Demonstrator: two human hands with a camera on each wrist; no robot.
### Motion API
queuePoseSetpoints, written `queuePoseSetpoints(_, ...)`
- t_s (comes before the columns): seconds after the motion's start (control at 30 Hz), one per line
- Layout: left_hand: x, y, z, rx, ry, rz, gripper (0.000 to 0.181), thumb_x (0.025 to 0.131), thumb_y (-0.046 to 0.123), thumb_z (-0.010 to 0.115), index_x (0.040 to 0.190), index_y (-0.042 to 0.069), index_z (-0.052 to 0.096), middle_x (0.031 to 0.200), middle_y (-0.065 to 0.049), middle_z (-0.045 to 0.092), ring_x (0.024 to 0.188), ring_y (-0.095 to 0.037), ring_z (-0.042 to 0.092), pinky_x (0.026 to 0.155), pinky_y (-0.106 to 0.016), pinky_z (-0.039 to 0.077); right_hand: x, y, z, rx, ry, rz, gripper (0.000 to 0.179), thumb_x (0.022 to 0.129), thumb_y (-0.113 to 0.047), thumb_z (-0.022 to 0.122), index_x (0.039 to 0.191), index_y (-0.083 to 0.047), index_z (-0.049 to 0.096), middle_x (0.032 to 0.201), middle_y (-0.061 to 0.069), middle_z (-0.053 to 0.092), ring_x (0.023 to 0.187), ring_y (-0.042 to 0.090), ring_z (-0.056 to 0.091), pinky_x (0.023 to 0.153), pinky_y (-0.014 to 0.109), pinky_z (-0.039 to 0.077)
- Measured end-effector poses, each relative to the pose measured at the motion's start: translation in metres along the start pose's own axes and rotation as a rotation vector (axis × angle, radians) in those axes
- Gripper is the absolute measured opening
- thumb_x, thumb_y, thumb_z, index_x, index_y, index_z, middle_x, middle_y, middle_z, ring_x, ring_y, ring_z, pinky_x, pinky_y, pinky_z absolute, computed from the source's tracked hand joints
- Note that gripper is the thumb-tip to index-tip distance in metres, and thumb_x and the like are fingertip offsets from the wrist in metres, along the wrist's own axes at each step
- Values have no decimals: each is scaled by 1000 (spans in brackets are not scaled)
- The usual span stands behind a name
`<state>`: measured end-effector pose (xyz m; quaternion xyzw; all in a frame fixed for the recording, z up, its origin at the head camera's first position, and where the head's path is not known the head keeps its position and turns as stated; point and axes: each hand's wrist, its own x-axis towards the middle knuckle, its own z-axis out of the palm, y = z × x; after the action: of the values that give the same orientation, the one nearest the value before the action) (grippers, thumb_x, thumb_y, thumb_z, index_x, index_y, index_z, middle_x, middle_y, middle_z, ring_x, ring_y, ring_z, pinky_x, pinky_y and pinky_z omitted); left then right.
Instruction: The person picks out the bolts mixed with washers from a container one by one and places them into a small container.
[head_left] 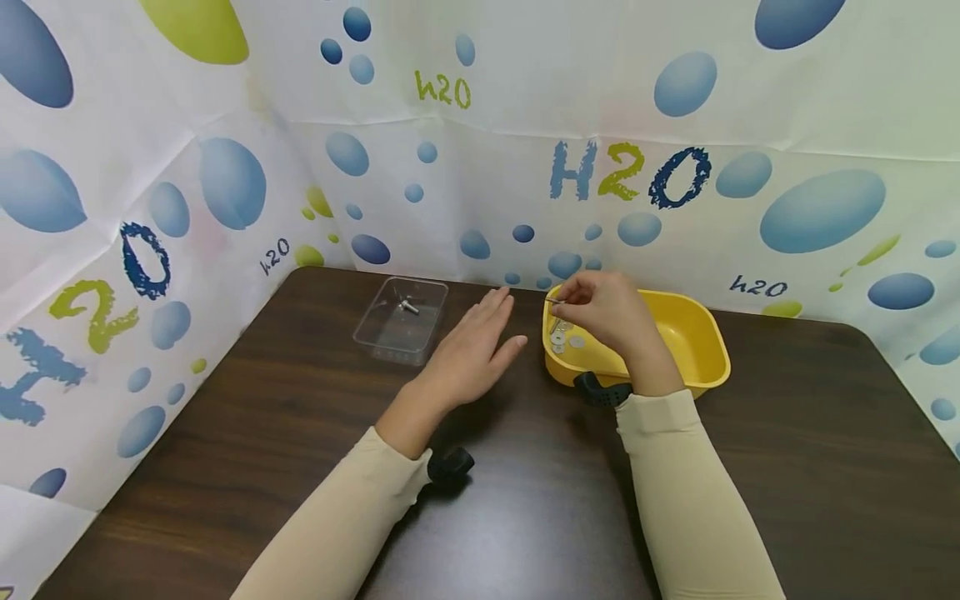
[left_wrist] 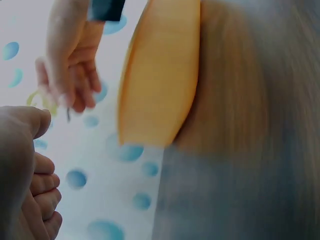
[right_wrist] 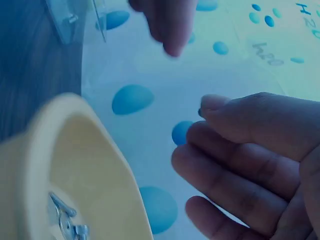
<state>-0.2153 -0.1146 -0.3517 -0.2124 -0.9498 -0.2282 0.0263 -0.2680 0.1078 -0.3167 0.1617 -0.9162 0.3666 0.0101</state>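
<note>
A metal piece [head_left: 553, 301], possibly a bolt though mostly hidden, is pinched by the right hand [head_left: 611, 317] over the left end of the yellow bin [head_left: 688, 332], where washers [head_left: 576, 342] are seen, while the left hand [head_left: 472, 350], fingers outstretched, is held between bin and clear box [head_left: 378, 329], where metal parts [head_left: 408, 307] are seen.

Plain cream sleeves [head_left: 348, 517] are worn with black wristbands [head_left: 450, 466].

From above, the head view looks forward and down across the worktop [head_left: 532, 500] to the backdrop [head_left: 517, 92]. Both wrist views look toward the backdrop from close in, turned sideways; all three share the tub [head_left: 693, 346].
</note>
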Motion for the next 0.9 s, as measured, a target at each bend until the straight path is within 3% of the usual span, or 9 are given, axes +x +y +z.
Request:
queuePoseSetpoints(0.17,-23,-34,-23,8,60,-61,70,104,45,41,156,3,22,165,-9,14,153,-23,11,123,-44,15,2,-10,14,11,26,-49,13,88,-26,75,94,-14,73,89,4,71,83,23,62,77,38,56)
queuePoseSetpoints(0.4,-49,-75,-48,31,43,-163,74,104,47,42,157,2,17,166,-10,8,154,-26,6,123,-48,14,4,-24,38,-57,41,-162,24,92,-28,71,110,-14,77,106,5,75,90,21,67,81,39,58)
queuePoseSetpoints(0.7,-67,-113,-62,65,4,-233,73,103,42,45,155,-2,19,165,-14,11,153,-31,8,122,-52,14,22,-52,77,-126,-67,-292,22,96,-32,66,108,-17,77,101,-1,75,82,16,64,77,32,56)
queuePoseSetpoints(0.9,-73,-127,-67,81,-41,-261,71,104,41,44,154,-4,21,165,-17,12,153,-33,8,122,-52,15,38,-76,111,-162,-133,-418,20,96,-27,66,108,-15,77,101,-1,76,85,13,68,79,30,57)
